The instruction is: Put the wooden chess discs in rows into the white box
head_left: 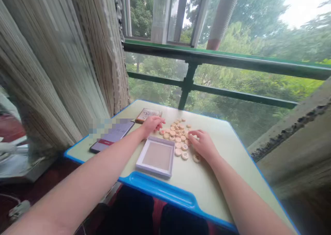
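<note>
Forearms (85, 183) lead to loosely curled hands (152, 124) (203, 144), wooden discs (172, 133) lying between them, grip unclear

1. One worktop (224, 133).
2. More than twenty round wooden pieces (178, 139), around twelve o'clock on it; overlap hides the exact count.
3. One open shallow box (158, 155), at eight o'clock from them.
4. One flat case (148, 115), at eleven o'clock.
5. One phone (116, 136), at ten.

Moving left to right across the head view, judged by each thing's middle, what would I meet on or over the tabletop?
Phone → open shallow box → spread of round pieces → right hand.
</note>
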Demonstrator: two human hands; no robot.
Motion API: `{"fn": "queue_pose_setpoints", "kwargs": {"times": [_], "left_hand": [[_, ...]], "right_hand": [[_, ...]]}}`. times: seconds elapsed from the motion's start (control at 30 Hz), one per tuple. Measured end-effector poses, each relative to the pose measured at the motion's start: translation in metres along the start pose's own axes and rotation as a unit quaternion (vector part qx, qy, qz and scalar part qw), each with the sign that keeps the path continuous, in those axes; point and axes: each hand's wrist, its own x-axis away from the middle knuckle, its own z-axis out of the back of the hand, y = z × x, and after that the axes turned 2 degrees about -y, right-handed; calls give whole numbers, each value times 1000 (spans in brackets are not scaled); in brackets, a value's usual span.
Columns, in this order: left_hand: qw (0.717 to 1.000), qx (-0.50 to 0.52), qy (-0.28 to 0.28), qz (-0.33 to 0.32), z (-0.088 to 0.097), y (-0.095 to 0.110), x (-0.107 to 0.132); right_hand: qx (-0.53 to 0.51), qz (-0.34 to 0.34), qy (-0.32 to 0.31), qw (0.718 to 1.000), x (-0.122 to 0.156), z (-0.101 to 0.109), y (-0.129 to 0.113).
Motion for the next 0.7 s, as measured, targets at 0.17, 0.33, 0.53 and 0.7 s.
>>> {"fn": "queue_pose_setpoints", "kwargs": {"times": [0.17,0.33,0.53,0.7], "left_hand": [[1000,-2,14,13,-2,4,5],[1000,-13,25,3,-7,6,6],[999,-45,21,21,-9,11,9],[995,-50,-56,66,-8,17,7]], "right_hand": [[-11,-14,4,1000,3,-3,-2],[-7,-29,-15,999,3,0,4],[-10,-35,-54,998,0,9,1],[14,-52,-60,997,0,13,-4]]}}
